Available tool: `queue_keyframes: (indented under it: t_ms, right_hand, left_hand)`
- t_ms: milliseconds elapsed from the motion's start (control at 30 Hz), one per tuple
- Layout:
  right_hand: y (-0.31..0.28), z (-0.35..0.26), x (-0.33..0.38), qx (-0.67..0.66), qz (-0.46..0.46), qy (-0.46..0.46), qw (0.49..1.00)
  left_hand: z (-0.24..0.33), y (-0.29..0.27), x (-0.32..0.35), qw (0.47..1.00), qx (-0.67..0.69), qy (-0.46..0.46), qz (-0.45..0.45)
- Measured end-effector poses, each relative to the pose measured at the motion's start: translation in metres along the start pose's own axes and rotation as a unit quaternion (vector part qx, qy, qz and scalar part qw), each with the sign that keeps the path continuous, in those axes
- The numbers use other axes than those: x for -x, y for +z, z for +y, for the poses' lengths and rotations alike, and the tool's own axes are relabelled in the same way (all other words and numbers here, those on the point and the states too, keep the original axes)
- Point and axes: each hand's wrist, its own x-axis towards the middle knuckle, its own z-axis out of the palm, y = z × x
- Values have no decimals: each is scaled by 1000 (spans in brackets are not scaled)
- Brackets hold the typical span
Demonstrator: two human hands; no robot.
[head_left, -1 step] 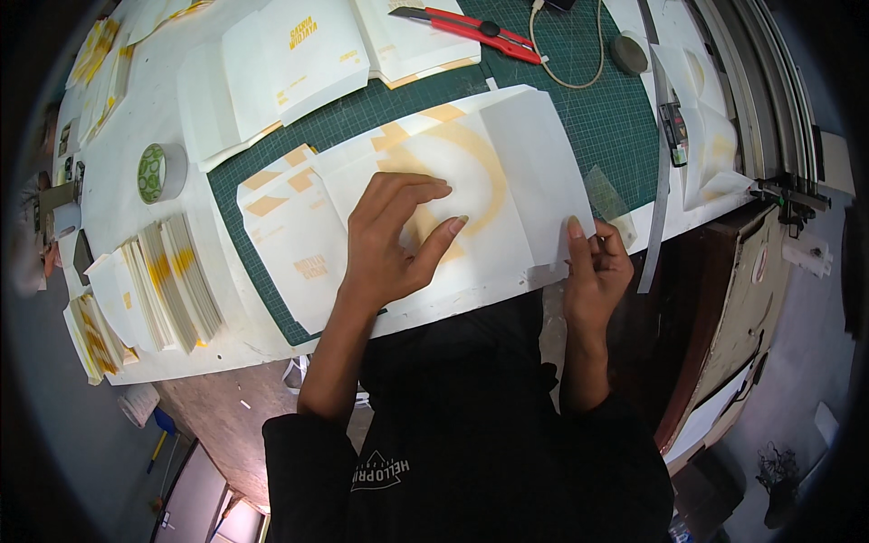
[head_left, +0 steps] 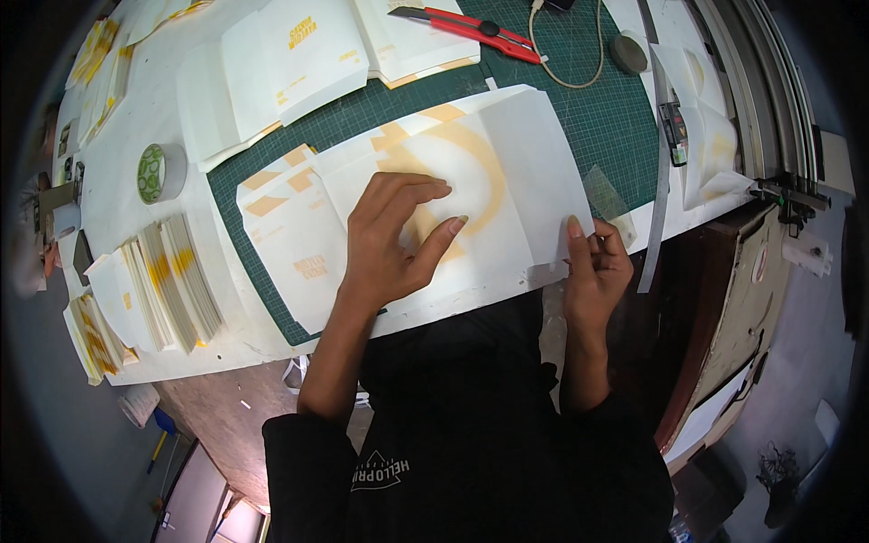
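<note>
A wide printed paper book cover (head_left: 484,240), white with pale orange shapes, lies across the table's front edge, partly on a green cutting mat (head_left: 625,136). Over its middle is my left hand (head_left: 394,240), fingers curved and thumb held apart, with nothing between them. It hides part of the print, and I cannot tell how firmly it rests on the paper. At the cover's right-hand flap, my right hand (head_left: 597,271) pinches the near corner between thumb and fingers.
Beyond the cover lie another open cover (head_left: 299,68), a red utility knife (head_left: 484,32) and a looped cable (head_left: 597,63). Left are a tape roll (head_left: 161,172) and stacked books (head_left: 167,285). Right are a metal ruler (head_left: 659,199), a small black box (head_left: 674,131) and metal rails (head_left: 765,90).
</note>
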Motion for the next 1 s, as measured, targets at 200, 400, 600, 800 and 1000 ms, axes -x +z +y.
queue_keyframes:
  t_ms: [200,400,600,800,1000]
  right_hand:
    - [2,1,0,7,0,-13,1000]
    - [9,-2,0,2,5,-30,1000]
    - [6,-2,3,115,-25,-102,988]
    - [29,-20,13,308,-251,-372,839]
    - [48,-15,5,315,-255,-373,834]
  left_hand:
    - [-1,1,0,1000,4,-1,0]
    - [-1,1,0,1000,4,6,1]
    - [-1,0,1,1000,6,-7,0]
    - [1,0,6,990,16,-86,106]
    - [2,7,3,980,-199,-20,12]
